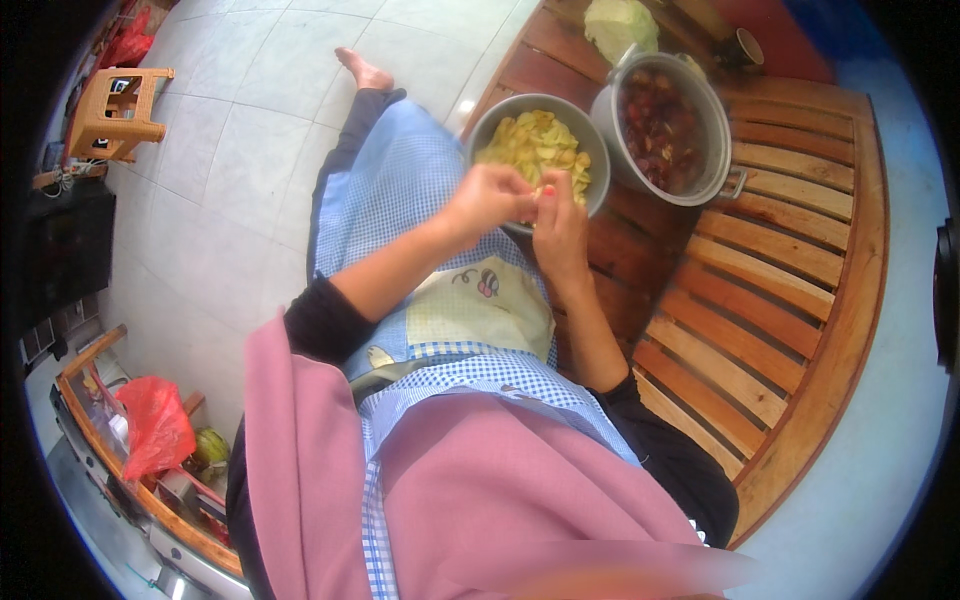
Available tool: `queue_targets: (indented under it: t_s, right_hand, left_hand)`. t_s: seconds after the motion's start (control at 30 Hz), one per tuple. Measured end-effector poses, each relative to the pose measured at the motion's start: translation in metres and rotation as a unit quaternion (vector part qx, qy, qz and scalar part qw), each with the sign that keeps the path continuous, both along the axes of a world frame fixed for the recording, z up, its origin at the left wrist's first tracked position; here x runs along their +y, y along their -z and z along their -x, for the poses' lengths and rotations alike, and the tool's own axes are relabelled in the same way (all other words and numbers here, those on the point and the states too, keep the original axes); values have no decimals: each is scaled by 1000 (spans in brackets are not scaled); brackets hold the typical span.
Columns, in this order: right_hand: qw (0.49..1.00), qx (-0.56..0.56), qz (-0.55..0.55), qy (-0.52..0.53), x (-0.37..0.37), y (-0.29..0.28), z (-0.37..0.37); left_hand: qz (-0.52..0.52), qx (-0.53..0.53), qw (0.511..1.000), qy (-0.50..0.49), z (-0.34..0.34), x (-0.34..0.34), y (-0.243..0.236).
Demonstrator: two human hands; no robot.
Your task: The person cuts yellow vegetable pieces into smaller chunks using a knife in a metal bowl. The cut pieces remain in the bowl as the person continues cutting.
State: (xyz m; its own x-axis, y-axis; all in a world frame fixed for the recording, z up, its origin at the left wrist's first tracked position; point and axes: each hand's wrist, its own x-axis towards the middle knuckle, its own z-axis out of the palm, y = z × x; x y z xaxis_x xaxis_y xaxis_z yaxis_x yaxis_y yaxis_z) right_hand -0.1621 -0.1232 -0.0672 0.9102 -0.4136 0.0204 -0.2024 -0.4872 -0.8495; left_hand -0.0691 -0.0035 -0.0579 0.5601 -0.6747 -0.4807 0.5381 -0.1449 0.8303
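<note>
My left hand point(484, 208) and my right hand point(562, 235) meet over the near edge of a round grey metal bowl point(601, 170). The fingers of both are pinched together, with their tips almost touching. Whatever lies between them is small and mostly hidden; I cannot make it out. Many pale yellow pieces point(535, 138), looking cut or peeled, fill much of the bowl. Just right of it stands a two-handled metal pot point(712, 160), tilted, with dark reddish-brown pieces point(660, 130) inside.
Bowl and pot rest on a slatted wooden bench point(770, 290). A pale green cabbage-like thing point(620, 28) and a dark cup point(742, 48) are behind them. At left are a tan plastic stool point(118, 112) on the tiled floor point(240, 160) and a red plastic bag point(158, 425).
</note>
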Motion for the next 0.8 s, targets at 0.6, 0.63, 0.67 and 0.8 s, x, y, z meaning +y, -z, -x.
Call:
queue_targets:
  t_s: [0.6, 0.63, 0.67, 0.8]
  right_hand:
    - [859, 70, -483, 158, -20, 2, 8]
    - [847, 71, -503, 156, -23, 3, 10]
    - [834, 78, -521, 166, -26, 4, 11]
    - [838, 78, -521, 143, -28, 5, 15]
  left_hand:
    - [-251, -701, 653, 139, -61, -57, 40]
    - [-273, -722, 613, 169, -62, -62, 45]
    - [-284, -731, 593, 182, -63, -67, 49]
    - [-270, -773, 547, 174, -63, -76, 60]
